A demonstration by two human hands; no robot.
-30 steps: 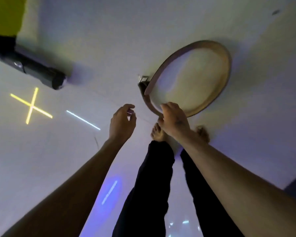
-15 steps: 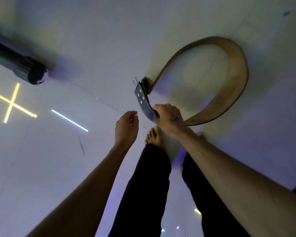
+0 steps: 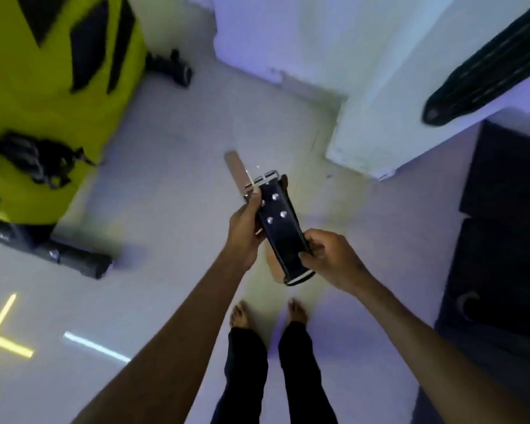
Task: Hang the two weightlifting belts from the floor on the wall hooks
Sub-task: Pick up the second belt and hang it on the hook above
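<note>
A weightlifting belt (image 3: 280,228), black outside with metal rivets and tan inside, is held up off the floor in front of me. My left hand (image 3: 244,230) grips it near the metal buckle, where a tan strap end sticks out. My right hand (image 3: 329,257) grips its lower part. A second, black belt (image 3: 484,71) hangs against the white wall at the upper right. No hook is visible.
A yellow padded bench (image 3: 52,96) with black straps stands at the left. A dark bar end (image 3: 77,261) lies on the floor below it. A white pillar (image 3: 380,117) rises ahead right, dark cabinets (image 3: 499,240) at the right. My bare feet (image 3: 266,315) stand below.
The belt lay curled on the floor with my right hand on it; now it is lifted and both hands hold it. The view has risen from the floor.
</note>
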